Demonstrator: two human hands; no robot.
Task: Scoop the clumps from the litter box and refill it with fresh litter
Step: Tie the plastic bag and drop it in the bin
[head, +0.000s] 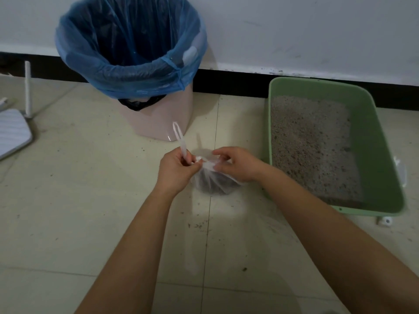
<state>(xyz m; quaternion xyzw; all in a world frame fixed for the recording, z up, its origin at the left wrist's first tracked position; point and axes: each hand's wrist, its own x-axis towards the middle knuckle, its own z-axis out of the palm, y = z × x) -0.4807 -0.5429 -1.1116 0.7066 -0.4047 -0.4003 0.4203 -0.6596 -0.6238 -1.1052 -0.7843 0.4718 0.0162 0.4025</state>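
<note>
A small white plastic bag with dark clumps inside sits on the tiled floor in the middle of the head view. My left hand pinches one of the bag's handle loops, which sticks up toward the bin. My right hand pinches the gathered top of the bag on its right side. To the right stands the green litter box, filled with grey-brown litter. No scoop is visible.
A pink bin lined with a blue bag stands against the wall behind the small bag. A white router with antennas lies at the far left. Scattered litter grains dot the floor near the bag.
</note>
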